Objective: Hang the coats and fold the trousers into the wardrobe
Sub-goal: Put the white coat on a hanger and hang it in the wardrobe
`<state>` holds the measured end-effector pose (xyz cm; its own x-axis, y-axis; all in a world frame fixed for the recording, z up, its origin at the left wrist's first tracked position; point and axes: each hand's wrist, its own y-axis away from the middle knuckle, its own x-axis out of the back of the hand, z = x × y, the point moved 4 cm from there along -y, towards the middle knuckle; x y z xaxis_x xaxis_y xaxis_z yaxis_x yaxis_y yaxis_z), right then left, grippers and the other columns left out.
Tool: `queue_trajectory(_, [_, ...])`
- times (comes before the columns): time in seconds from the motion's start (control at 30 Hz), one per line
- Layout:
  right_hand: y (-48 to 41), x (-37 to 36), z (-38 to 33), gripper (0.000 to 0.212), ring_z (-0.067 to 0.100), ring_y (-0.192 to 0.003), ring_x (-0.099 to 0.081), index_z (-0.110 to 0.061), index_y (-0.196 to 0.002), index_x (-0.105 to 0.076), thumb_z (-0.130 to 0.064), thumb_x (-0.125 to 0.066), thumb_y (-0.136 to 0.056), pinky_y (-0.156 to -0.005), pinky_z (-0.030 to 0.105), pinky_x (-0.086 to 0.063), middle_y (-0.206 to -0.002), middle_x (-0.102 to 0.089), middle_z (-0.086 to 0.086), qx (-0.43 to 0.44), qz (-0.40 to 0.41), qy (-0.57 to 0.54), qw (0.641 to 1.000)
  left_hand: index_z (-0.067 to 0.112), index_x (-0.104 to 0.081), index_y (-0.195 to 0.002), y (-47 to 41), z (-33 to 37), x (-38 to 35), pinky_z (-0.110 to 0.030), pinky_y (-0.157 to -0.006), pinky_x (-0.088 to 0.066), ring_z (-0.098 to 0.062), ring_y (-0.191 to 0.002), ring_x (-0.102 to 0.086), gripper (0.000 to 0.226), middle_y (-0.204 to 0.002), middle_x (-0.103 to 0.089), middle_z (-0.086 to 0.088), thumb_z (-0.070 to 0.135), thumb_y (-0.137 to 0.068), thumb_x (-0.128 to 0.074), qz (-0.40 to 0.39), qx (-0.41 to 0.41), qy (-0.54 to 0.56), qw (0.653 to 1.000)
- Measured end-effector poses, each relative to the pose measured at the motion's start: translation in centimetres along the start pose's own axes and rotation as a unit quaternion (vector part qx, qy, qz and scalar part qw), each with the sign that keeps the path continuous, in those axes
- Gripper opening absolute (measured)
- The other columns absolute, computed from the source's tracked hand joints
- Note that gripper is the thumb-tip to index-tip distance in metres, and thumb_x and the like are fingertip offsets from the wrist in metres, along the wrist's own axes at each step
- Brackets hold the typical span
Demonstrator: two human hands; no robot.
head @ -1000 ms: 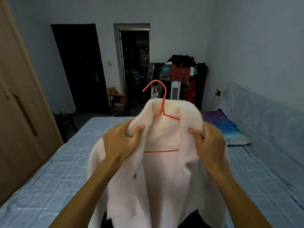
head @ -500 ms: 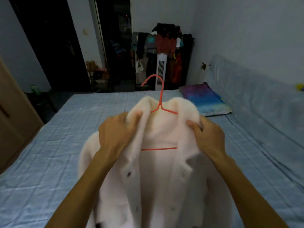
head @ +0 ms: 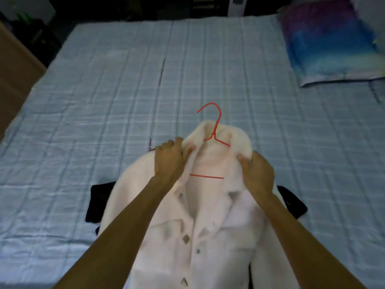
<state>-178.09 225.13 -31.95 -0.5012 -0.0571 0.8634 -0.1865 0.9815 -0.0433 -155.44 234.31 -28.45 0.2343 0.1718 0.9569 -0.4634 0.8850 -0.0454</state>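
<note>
A fluffy white coat (head: 208, 230) with buttons lies front-up over the near part of the bed, on a red wire hanger (head: 214, 130) whose hook sticks out past the collar. My left hand (head: 169, 157) grips the left side of the collar. On the right side, my right hand (head: 257, 172) pinches the collar. A dark garment (head: 98, 203) lies under the coat, showing at both sides; most of it is hidden.
The bed (head: 104, 101) has a pale blue checked cover. A blue and purple pillow (head: 331, 40) lies at the far right. A brown wardrobe side (head: 12, 65) stands at the left edge. A white fan base (head: 236, 5) is beyond the bed.
The coat on its hanger has come down from held-up height onto the bed, both hands still on the collar. My view has tilted down, so the doors and far wall are gone.
</note>
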Motion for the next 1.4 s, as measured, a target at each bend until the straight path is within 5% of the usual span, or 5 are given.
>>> queue_trajectory(0.33, [0.7, -11.1, 2.0, 0.051, 0.034, -0.128, -0.045, -0.005, -0.134, -0.047, -0.033, -0.048, -0.092, -0.108, 0.051, -0.029, -0.136, -0.05, 0.018, 0.029, -0.069, -0.006, 0.997, 0.004, -0.036, -0.139, 4.8, -2.0, -9.7, -0.046, -0.096, -0.041, -0.039, -0.111, -0.05, 0.067, -0.128, -0.048, -0.022, 0.024, -0.083, -0.066, -0.003, 0.099, 0.055, 0.994])
queue_trajectory(0.57, [5.3, -13.5, 3.8, 0.04, 0.021, -0.109, -0.057, -0.008, -0.125, -0.053, -0.019, -0.063, -0.088, -0.09, 0.024, -0.045, -0.121, -0.058, 0.009, -0.058, -0.074, -0.128, 0.987, 0.016, -0.04, -0.111, 5.6, -1.4, -13.5, -0.038, -0.073, -0.051, -0.026, -0.081, -0.061, 0.059, -0.105, -0.052, -0.001, 0.059, -0.077, -0.063, -0.044, 0.261, 0.183, 0.947])
queue_trajectory(0.7, [6.3, -15.0, 4.6, 0.016, 0.02, -0.073, -0.055, -0.017, -0.081, -0.056, -0.03, -0.063, -0.088, -0.068, 0.025, -0.037, -0.076, -0.057, -0.001, -0.201, -0.125, -0.139, 0.962, 0.012, -0.047, -0.094, 5.2, -2.2, -15.1, -0.021, -0.066, -0.041, -0.018, -0.073, -0.057, 0.017, -0.085, -0.057, -0.002, 0.018, -0.087, -0.06, -0.006, 0.338, 0.261, 0.904])
queue_trajectory(0.87, [7.6, -15.3, 1.5, 0.035, 0.01, -0.05, -0.043, -0.018, -0.062, -0.043, -0.027, -0.068, -0.086, -0.052, 0.02, -0.034, -0.052, -0.044, -0.007, -0.127, -0.05, -0.186, 0.973, 0.01, -0.066, -0.09, 6.6, -3.2, -14.5, -0.005, -0.053, -0.042, 0.003, -0.062, -0.057, 0.008, -0.072, -0.064, 0.004, 0.017, -0.087, -0.066, 0.039, 0.365, 0.36, 0.858])
queue_trajectory(1.4, [3.0, -15.9, 0.6, 0.033, 0.034, -0.128, -0.04, -0.023, -0.117, -0.063, -0.031, -0.066, -0.085, -0.107, 0.052, -0.027, -0.135, -0.051, 0.013, 0.185, -0.109, 0.091, 0.973, 0.015, -0.059, -0.069, 6.8, -3.4, -14.7, -0.021, -0.058, -0.048, -0.016, -0.058, -0.053, 0.024, -0.063, -0.057, -0.008, 0.023, -0.091, -0.061, -0.004, 0.283, 0.414, 0.865])
